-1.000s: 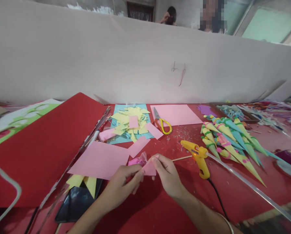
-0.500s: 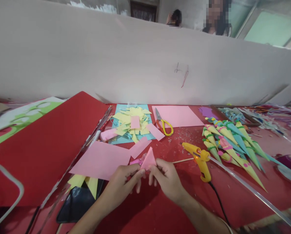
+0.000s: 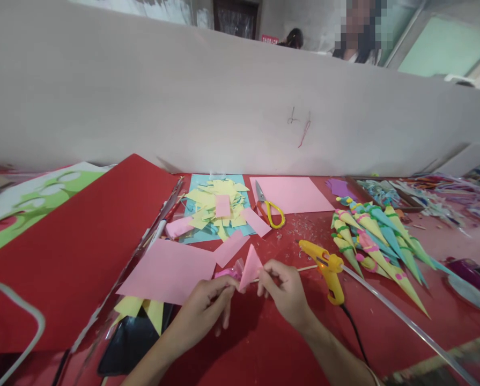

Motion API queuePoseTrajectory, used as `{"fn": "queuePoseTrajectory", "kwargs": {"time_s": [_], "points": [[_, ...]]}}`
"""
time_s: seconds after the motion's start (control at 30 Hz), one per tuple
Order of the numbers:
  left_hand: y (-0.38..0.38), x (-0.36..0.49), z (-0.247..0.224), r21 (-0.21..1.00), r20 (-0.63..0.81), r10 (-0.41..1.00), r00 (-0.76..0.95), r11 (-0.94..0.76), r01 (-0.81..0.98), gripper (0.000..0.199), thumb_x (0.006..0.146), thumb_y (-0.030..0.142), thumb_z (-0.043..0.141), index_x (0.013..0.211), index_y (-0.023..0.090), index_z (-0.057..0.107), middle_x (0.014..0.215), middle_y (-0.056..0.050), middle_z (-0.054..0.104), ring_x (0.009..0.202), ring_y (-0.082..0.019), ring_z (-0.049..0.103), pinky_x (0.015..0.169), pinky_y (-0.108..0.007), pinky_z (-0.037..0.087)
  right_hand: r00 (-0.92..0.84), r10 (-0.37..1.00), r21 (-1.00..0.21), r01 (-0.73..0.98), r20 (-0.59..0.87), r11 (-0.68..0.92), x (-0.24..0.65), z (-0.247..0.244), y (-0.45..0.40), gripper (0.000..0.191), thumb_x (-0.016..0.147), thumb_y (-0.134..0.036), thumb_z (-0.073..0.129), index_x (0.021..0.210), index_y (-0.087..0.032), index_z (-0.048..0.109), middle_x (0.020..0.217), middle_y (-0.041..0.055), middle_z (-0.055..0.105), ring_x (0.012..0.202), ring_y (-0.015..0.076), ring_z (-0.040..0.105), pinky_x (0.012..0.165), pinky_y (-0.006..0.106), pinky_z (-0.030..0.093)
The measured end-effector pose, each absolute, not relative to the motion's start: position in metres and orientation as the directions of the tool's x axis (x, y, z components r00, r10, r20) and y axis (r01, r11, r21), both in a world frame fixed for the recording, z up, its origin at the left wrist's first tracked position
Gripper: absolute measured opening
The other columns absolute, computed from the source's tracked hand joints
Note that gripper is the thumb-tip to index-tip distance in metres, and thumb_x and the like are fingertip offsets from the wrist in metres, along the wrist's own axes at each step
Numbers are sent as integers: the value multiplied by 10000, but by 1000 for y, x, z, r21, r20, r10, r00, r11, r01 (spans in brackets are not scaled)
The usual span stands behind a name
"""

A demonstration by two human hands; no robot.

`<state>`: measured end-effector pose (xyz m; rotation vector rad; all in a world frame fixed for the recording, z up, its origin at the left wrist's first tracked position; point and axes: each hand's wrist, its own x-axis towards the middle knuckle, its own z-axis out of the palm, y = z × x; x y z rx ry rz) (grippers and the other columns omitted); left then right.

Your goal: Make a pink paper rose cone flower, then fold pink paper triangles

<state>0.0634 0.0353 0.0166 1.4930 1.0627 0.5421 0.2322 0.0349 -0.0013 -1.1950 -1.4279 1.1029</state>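
Between my hands is a small folded piece of pink paper [image 3: 250, 266], pointed at the top like a cone or triangle. My left hand [image 3: 209, 305] pinches its lower left corner between thumb and fingers. On the other side, the closed fingers of my right hand [image 3: 283, 289] hold its right edge. Just behind the paper lie a small clear and bright pink packet [image 3: 229, 271] and a thin wooden stick [image 3: 306, 268]. A yellow glue gun [image 3: 324, 268] with a long clear glue stick rests to the right of my right hand.
Flat pink sheets [image 3: 169, 271] lie on the red table [image 3: 231, 354]. Farther back are yellow paper scraps [image 3: 203, 198] and yellow-handled scissors [image 3: 274, 214]. Finished-looking paper cones [image 3: 378, 236] are piled at right. A black phone [image 3: 127, 343] lies at front left. Two people are beyond the grey partition [image 3: 183, 96].
The pink paper has turned in my fingers, showing a narrower side. My right hand has shifted slightly right, toward the paper's edge. The whole view has moved a little.
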Motion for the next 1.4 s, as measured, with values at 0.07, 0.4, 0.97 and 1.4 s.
{"fn": "queuePoseTrajectory", "kwargs": {"time_s": [0.07,0.4,0.97,1.4], "points": [[35,64,18,948,-181,859,479,23,317,272,838,388,350,687,188,454,410,65,491,345,-76,425,407,-181,347,-90,987,-975,167,134,147,232,0,35,297,819,-334,490,562,-187,472,474,-29,539,437,84,487,457,194,376],[41,67,12,851,-22,938,345,-163,498,394,784,424,445,485,178,373,423,58,390,441,-83,353,439,-205,257,-208,959,-933,264,190,242,227,1,30,304,860,-315,410,591,-191,481,514,-35,515,464,78,470,495,196,368],[40,71,21,830,-88,865,494,-211,517,353,817,362,412,514,196,342,414,66,376,405,-82,339,435,-209,243,-21,997,-646,763,-71,-30,339,10,-38,308,802,-387,497,556,-202,495,469,-30,478,455,127,456,436,230,294],[73,103,23,357,19,868,496,-470,808,454,902,328,280,606,178,590,625,-6,618,640,-139,568,685,-275,392,260,950,-378,908,172,-181,359,-26,6,341,842,-372,358,992,-130,547,886,124,652,829,264,621,690,342,458]]}}
